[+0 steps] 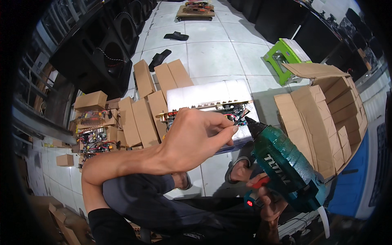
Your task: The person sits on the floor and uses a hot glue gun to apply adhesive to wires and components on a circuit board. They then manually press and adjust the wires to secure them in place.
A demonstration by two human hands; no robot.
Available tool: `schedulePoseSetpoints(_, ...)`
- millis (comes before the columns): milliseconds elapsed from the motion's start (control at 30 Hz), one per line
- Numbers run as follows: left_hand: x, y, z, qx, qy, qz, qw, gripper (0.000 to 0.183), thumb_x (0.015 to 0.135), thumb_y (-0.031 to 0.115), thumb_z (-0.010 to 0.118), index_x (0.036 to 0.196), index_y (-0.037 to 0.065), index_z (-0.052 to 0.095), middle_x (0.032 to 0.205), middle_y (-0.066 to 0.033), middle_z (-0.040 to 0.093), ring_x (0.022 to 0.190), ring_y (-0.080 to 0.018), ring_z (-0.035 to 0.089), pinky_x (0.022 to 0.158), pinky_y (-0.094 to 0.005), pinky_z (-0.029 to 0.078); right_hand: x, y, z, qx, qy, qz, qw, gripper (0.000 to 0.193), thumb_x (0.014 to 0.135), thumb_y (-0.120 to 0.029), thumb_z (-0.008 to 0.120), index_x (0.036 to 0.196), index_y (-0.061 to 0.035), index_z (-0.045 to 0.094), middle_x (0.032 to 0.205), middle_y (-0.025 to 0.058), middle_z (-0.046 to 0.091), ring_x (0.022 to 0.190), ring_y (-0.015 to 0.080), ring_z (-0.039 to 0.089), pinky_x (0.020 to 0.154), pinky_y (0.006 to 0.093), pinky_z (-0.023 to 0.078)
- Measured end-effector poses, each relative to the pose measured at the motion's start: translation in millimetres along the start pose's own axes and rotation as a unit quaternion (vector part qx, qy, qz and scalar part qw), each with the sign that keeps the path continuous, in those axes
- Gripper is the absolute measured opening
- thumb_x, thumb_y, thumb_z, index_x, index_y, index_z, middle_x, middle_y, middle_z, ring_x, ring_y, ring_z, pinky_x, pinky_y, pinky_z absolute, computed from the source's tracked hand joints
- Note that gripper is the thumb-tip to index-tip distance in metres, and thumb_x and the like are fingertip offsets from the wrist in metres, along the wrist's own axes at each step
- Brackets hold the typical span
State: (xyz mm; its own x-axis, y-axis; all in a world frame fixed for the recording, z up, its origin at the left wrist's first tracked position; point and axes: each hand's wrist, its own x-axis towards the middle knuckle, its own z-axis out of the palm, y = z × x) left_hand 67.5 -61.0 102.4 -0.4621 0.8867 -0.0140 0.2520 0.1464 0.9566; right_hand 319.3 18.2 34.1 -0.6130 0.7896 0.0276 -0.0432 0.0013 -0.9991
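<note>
In my right hand (pixel 269 202) is a teal hot glue gun (pixel 281 163), my fingers wrapped round its handle by the red trigger. A white glue stick (pixel 324 220) pokes out of its back end. The black nozzle (pixel 255 127) points at the right end of a long circuit board (pixel 204 108) crowded with parts. My left hand (pixel 192 139) reaches across the board, thumb and forefinger pinched on thin dark wires (pixel 241 116) close to the nozzle. The board rests on a white foam block (pixel 206 90), and my left hand hides part of it.
Brown cardboard boxes (pixel 145 120) lie beyond and left of the foam block. More circuit boards (pixel 94 136) are stacked at far left. An open carton (pixel 322 122) and a green step stool (pixel 281 61) stand at right. Black speaker cabinets (pixel 96 51) line the left side.
</note>
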Motion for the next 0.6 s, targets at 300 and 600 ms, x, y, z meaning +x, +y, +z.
schedulePoseSetpoints(300,3,0,-3,0.003,-0.001,-0.002,1.0,0.018,0.093,0.01,0.069,0.097,-0.006,0.074,0.078,-0.0075,0.074,0.067,-0.0048,0.062,0.056,-0.0207,0.047,0,3,0,0.015,-0.02,-0.019,0.999,0.029,0.09,-0.015,0.062,0.108,0.0083,0.061,0.088,0.0196,0.067,0.076,0.0281,0.069,0.071,0.0417,0.059)
schedulePoseSetpoints(600,3,0,-2,-0.003,-0.004,-0.012,1.0,0.018,0.092,0.009,0.069,0.097,-0.008,0.074,0.078,-0.0081,0.074,0.069,-0.0058,0.064,0.058,-0.0208,0.047,8,-2,9,0.002,-0.021,-0.109,0.994,0.03,0.09,-0.014,0.06,0.108,0.0093,0.06,0.089,0.0203,0.067,0.078,0.0291,0.069,0.072,0.0422,0.059)
